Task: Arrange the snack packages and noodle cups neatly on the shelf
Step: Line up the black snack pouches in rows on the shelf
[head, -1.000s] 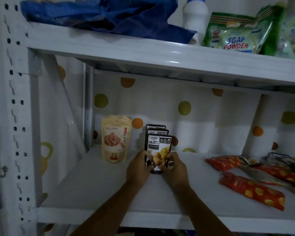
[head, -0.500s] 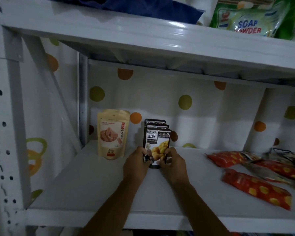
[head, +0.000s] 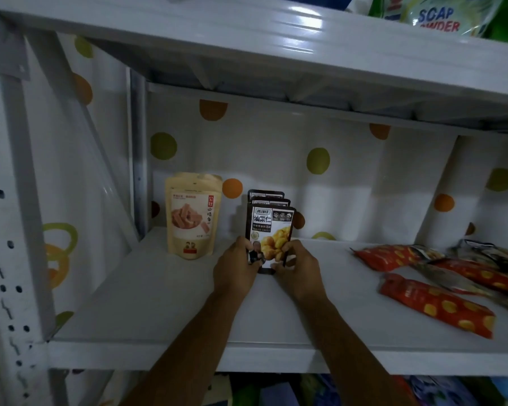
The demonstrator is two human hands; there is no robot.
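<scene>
**Black snack pouch set upright with both hands**

The black glossy plastic snack pouch is gripped at its lower corners: the left hand and the right hand are both curled round it. It is stood just right of the beige stand-up pouch, with two similar pouches close behind it. It is judged light, soft and slippery, so a low hold at the side seams is advised. Long red foil packets are laid flat far right of the beige pouch.

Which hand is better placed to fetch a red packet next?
Likely the right hand: the red packets lie flat on its side of the shelf; the left hand can steady the black pouch.
</scene>
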